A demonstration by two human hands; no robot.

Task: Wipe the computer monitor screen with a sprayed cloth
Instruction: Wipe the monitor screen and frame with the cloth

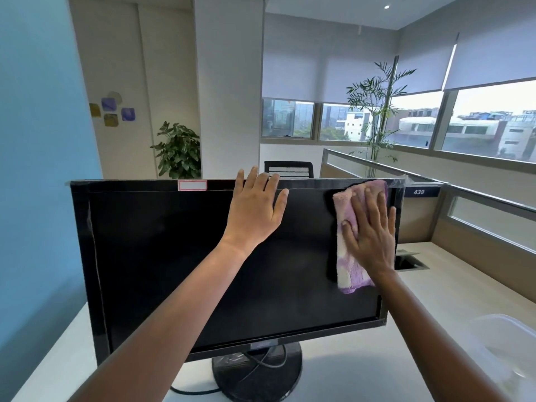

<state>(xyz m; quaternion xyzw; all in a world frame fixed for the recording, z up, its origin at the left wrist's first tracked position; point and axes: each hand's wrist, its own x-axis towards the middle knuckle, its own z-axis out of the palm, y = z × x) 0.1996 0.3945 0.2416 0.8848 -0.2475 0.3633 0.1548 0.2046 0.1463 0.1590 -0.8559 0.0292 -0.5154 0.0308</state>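
Note:
A black computer monitor (162, 256) stands on a round base on the white desk, its screen dark. My right hand (369, 233) presses a purple and white cloth (349, 271) flat against the upper right part of the screen, fingers spread over it. My left hand (255, 210) rests on the monitor's top edge near the middle, fingers reaching over the bezel and steadying it. A white sticker with a red border (192, 185) sits on the top bezel. No spray bottle is in view.
A clear plastic tub (504, 343) sits on the desk at the lower right. The monitor's cable (191, 391) runs left from the base (258, 375). Behind are a desk partition (464, 216), a black chair (288, 169), potted plants and windows.

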